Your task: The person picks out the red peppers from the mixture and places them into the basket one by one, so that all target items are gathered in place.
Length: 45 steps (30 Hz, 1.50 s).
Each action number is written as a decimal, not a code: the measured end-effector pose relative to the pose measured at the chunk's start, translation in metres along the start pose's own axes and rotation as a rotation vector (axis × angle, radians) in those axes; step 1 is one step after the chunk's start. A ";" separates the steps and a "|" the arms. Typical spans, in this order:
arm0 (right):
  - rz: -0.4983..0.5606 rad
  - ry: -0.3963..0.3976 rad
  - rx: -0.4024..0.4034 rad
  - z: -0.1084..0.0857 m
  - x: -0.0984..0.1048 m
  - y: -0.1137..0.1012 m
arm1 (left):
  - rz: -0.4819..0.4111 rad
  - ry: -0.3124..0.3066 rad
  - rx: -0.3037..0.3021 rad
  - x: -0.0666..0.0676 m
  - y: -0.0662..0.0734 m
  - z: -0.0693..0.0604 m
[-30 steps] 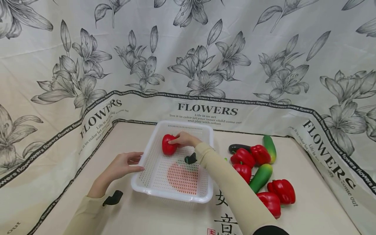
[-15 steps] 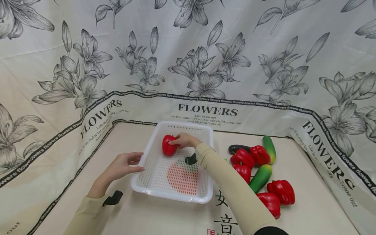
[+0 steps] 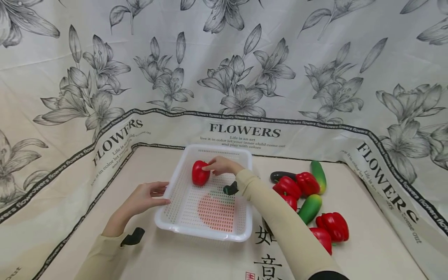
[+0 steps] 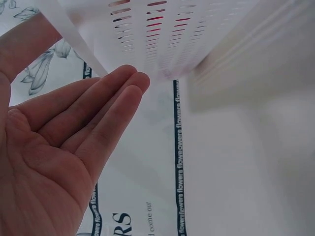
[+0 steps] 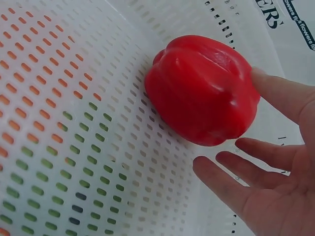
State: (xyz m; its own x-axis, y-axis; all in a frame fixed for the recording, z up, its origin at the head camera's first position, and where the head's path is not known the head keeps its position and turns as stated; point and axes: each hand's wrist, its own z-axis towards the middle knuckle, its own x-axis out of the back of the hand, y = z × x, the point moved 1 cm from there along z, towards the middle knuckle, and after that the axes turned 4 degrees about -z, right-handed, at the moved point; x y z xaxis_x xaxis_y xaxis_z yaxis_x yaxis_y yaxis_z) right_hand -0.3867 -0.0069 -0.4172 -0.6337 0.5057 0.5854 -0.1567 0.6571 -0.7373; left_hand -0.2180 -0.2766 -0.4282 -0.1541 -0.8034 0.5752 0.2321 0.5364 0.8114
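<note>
A red bell pepper (image 3: 200, 173) lies in the back left part of a white perforated plastic basket (image 3: 206, 232). My right hand (image 3: 224, 165) is over the basket, just right of the pepper. In the right wrist view, one fingertip of the right hand (image 5: 268, 172) meets or overlaps the pepper (image 5: 202, 91); the other fingers are extended and apart from it. My left hand (image 3: 145, 197) is at the basket's left side, with fingertips at its wall. The left wrist view shows this hand (image 4: 69, 128) with extended fingers beside the basket wall (image 4: 98, 29).
Right of the basket lie several red bell peppers (image 3: 332, 226), two green cucumber-like vegetables (image 3: 310, 209) and a dark eggplant-like one (image 3: 281, 176). My right sleeve (image 3: 280, 217) covers some of them. A flower-printed cloth (image 3: 245, 97) stands behind and around the table.
The right hand has drawn slightly right, loosening from the pepper, which stays in place. The right forearm now covers more of the vegetables. The left hand looks still; the head view has shifted slightly.
</note>
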 end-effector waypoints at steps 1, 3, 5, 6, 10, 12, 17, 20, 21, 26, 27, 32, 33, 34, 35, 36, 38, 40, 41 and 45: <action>-0.011 0.002 0.001 -0.001 0.001 0.000 | 0.001 -0.002 0.002 0.000 0.000 0.000; -0.013 0.003 0.004 -0.003 0.004 -0.001 | 0.000 0.000 0.007 0.000 0.000 0.000; -0.006 0.002 0.008 -0.004 0.007 0.000 | -0.003 0.000 0.011 0.000 0.000 0.000; -0.006 0.001 0.011 -0.005 0.008 0.000 | -0.001 -0.002 0.011 0.000 0.000 0.000; -0.013 -0.001 0.034 -0.011 0.015 0.000 | 0.002 -0.001 0.019 0.000 0.000 0.000; -0.030 -0.003 0.048 -0.018 0.018 -0.001 | 0.003 -0.002 0.024 -0.001 0.000 -0.001; -0.070 -0.009 0.091 -0.032 0.025 -0.002 | 0.004 -0.006 0.025 -0.001 0.000 -0.001; -0.078 -0.008 0.117 -0.038 0.031 -0.002 | 0.012 -0.006 0.020 -0.001 0.001 -0.001; -0.080 -0.007 0.123 -0.041 0.033 -0.003 | 0.014 -0.005 0.018 -0.001 0.002 -0.001; -0.089 -0.017 0.161 -0.056 0.040 -0.008 | 0.021 -0.006 0.018 -0.001 0.002 -0.001; -0.094 -0.017 0.166 -0.060 0.041 -0.009 | 0.021 -0.008 0.018 0.000 0.002 -0.001; -0.110 -0.019 0.191 -0.078 0.048 -0.013 | 0.029 -0.015 0.014 0.000 0.003 -0.001; -0.109 -0.018 0.191 -0.081 0.050 -0.013 | 0.032 -0.017 0.013 0.000 0.003 -0.001; -0.113 -0.015 0.194 -0.084 0.052 -0.012 | 0.038 -0.017 0.013 0.001 0.004 -0.001; -0.117 -0.010 0.196 -0.088 0.053 -0.012 | 0.039 -0.016 0.014 0.001 0.004 -0.001; -0.117 -0.007 0.195 -0.091 0.055 -0.012 | 0.043 -0.015 0.014 0.001 0.004 -0.001; -0.129 0.008 0.192 -0.097 0.059 -0.011 | 0.053 -0.019 0.006 0.002 0.005 0.000; -0.139 0.021 0.187 -0.103 0.062 -0.009 | 0.061 -0.016 0.005 0.002 0.006 0.000; -0.139 0.027 0.182 -0.107 0.064 -0.009 | 0.063 -0.017 0.004 0.003 0.007 0.000; -0.143 0.060 0.165 -0.118 0.072 -0.004 | 0.079 -0.030 -0.002 0.004 0.007 0.001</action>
State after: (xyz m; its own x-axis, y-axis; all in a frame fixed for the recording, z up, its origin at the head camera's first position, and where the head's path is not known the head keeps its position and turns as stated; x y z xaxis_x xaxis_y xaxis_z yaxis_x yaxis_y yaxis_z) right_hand -0.3420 0.0931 -0.3322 -0.5508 0.4491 0.7035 -0.3671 0.6266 -0.6874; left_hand -0.2175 -0.2756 -0.4205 -0.1635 -0.7506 0.6401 0.2465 0.5972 0.7633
